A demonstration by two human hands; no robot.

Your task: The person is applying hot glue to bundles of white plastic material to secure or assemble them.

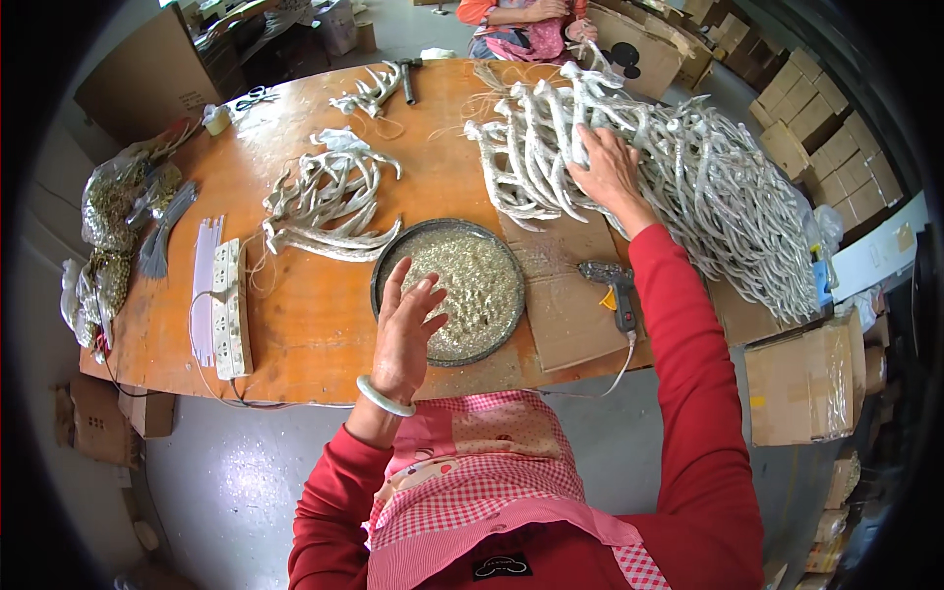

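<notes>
A: Reaching out over the big heap of silver glittered antlers (678, 167), the right hand (612, 172) lies flat on top, fingers spread across the branches, closed round none.

B: And the left hand (408, 329)?

A: Open, palm up-edge, fingers loose, holding nothing, hovering at the near rim of the round tray of glitter (388, 258) in the middle of the orange table (324, 324).

B: What lies around it?

A: A glue gun (615, 285) on cardboard just right of the tray; a smaller pile of antlers (329, 211) beyond it to the left; a white power strip (229, 310) near the left edge.
</notes>
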